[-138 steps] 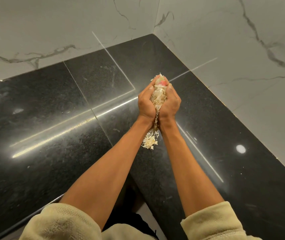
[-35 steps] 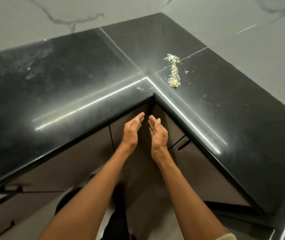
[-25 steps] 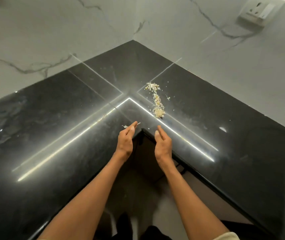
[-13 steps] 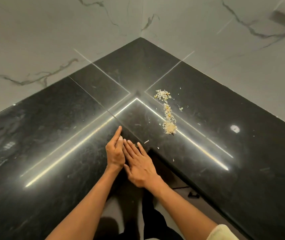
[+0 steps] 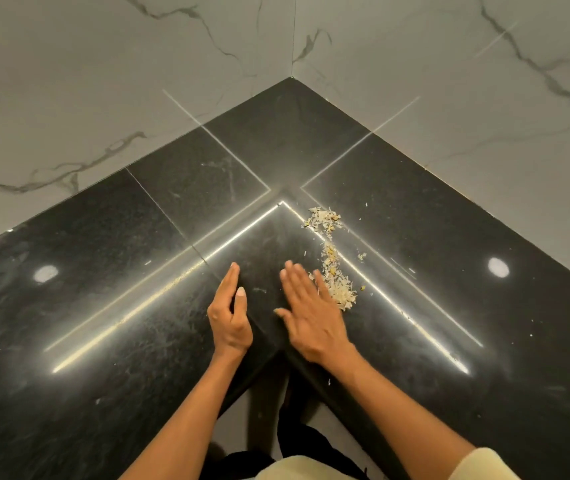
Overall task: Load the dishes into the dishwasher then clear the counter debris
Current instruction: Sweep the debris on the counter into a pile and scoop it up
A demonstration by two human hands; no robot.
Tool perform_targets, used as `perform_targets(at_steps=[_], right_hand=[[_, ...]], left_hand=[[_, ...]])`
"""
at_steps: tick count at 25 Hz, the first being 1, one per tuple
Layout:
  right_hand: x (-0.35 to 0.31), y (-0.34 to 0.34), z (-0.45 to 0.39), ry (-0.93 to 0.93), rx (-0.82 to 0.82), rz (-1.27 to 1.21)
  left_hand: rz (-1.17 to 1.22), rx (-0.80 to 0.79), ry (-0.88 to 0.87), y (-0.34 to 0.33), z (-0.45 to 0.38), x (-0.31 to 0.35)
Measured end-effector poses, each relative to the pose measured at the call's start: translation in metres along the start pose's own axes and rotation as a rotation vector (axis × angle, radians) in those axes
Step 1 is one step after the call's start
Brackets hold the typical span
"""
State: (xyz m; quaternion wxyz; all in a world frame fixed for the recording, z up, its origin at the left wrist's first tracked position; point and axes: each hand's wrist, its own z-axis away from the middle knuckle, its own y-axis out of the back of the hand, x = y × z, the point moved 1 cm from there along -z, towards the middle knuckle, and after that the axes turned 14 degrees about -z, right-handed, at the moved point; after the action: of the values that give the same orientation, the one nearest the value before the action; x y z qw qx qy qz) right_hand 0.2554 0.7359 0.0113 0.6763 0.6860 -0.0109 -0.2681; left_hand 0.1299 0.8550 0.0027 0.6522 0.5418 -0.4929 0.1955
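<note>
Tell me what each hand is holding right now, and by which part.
Nothing is held. The left hand stands edge-on on the black counter, empty. The right hand lies flat, fingers straight, beside the debris.

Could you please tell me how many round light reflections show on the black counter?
2. One round reflection lies on the left stretch of the counter, the other round reflection on the right stretch. None seems hidden by the arms.
</note>
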Motion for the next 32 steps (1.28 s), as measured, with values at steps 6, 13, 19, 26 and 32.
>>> perform_targets(at_steps=[6, 13, 19, 26, 32], right_hand=[[-0.014, -0.019, -0.016, 0.2, -0.088, -0.012], [0.06, 0.02, -0.023, -0.021, -0.002, -0.037], [0.021, 0.018, 0.06, -0.008, -0.008, -0.095], [0.066, 0.02, 0.036, -0.076, -0.006, -0.013], [0.085, 0.034, -0.002, -0.178, 0.115, -0.027]], left_hand=[[-0.054, -0.03, -0.014, -0.031, -0.012, 0.015], [-0.254, -0.178, -0.18, -0.076, -0.017, 0.036], [-0.338, -0.198, -0.226, -0.081, -0.012, 0.036], [-0.32, -0.24, -0.215, -0.08, -0.013, 0.036], [-0.314, -0.247, -0.21, -0.077, -0.011, 0.037]])
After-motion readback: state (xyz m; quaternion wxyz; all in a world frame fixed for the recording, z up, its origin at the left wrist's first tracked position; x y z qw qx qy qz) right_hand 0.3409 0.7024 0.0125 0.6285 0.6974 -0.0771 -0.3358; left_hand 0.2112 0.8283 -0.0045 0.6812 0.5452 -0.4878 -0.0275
